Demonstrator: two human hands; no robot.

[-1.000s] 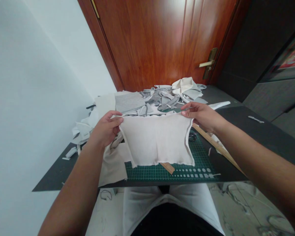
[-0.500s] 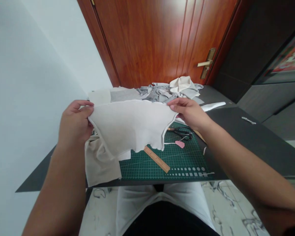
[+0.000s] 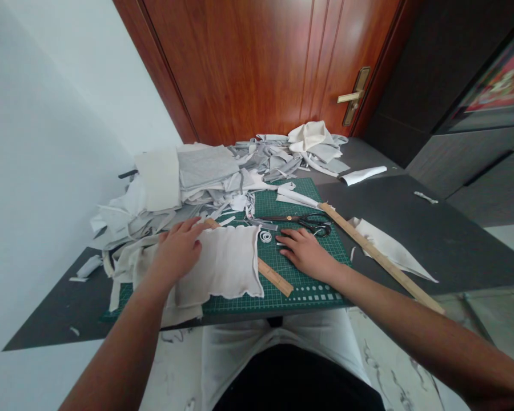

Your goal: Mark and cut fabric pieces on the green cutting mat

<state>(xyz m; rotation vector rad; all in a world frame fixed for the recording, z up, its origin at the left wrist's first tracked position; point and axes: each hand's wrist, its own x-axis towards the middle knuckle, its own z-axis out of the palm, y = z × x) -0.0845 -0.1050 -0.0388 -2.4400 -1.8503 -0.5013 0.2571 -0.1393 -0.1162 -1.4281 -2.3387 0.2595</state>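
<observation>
Head view: we look down on a dark counter (image 3: 432, 228) with a green cutting mat (image 3: 321, 274) at its near edge.
Left hand: our left hand (image 3: 177, 248) lies palm down with the fingers spread, pressing on the cream fabric piece (image 3: 229, 262) and pinching nothing.
Right hand: our right hand (image 3: 304, 254) rests flat on bare mat, fingers close together and pointing to 10 o'clock. It holds nothing.
Cream fabric piece: it lies flat on the mat's 9 o'clock side, with its left part under the left hand. It is well apart from the right hand.
Short wooden ruler (image 3: 276, 278): it runs aslant between the two hands, and the fabric covers its middle.
Scissors (image 3: 308, 220): we see them on the mat at 12 o'clock from the right hand, just beyond the fingertips.
Long wooden ruler (image 3: 381, 260): it lies at the mat's 3 o'clock edge, slanting toward the counter's near right side.
White offcut (image 3: 389, 245): a pointed scrap just beside the long ruler.
Scrap heap (image 3: 240, 171): grey and cream cuttings are piled from 10 to 12 o'clock of the mat.
Door (image 3: 248, 68): reddish wood, standing behind the heap.
</observation>
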